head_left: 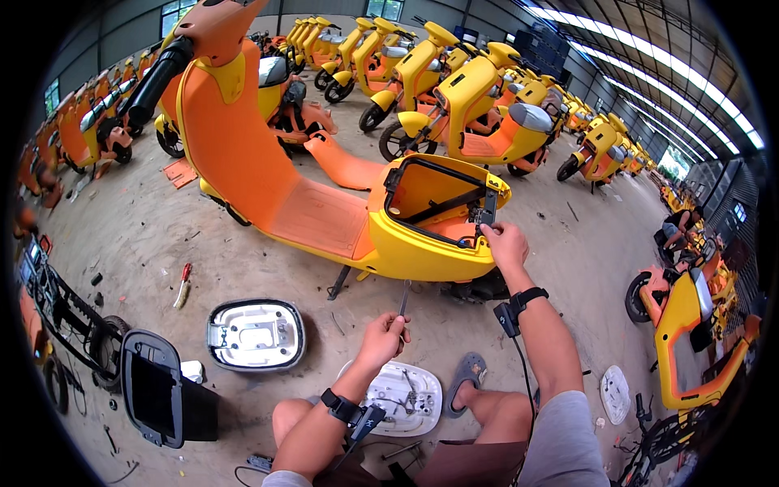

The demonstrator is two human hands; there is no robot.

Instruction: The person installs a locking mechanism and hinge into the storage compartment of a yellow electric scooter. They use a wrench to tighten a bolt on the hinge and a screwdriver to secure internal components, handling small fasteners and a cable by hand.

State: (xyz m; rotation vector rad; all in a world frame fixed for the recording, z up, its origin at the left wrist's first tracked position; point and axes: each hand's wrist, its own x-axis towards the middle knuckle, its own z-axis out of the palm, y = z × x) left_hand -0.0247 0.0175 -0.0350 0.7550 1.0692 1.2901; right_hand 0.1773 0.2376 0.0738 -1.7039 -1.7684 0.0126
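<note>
An orange-and-yellow scooter (324, 219) stands in front of me, its seat off and the black-rimmed compartment (438, 188) under it open. My right hand (507, 246) is closed at the compartment's rear edge, fingers pinching a small black bracket (486, 213); the fingertips partly hide it. Lower and to the left, my left hand (383, 337) is closed round a thin metal tool (405, 297). Its slim shaft points up toward the scooter's yellow side, and the handle end is hidden in the fist. Both wrists wear black straps with small devices.
On the floor lie an upturned seat (256, 334), a black bin (166, 390), a red-handled screwdriver (187, 274) and a white tray (410, 398) with small parts. A bare frame (69, 312) stands left. Another scooter body (686, 325) and a seated person (680, 226) are right; scooter rows stand behind.
</note>
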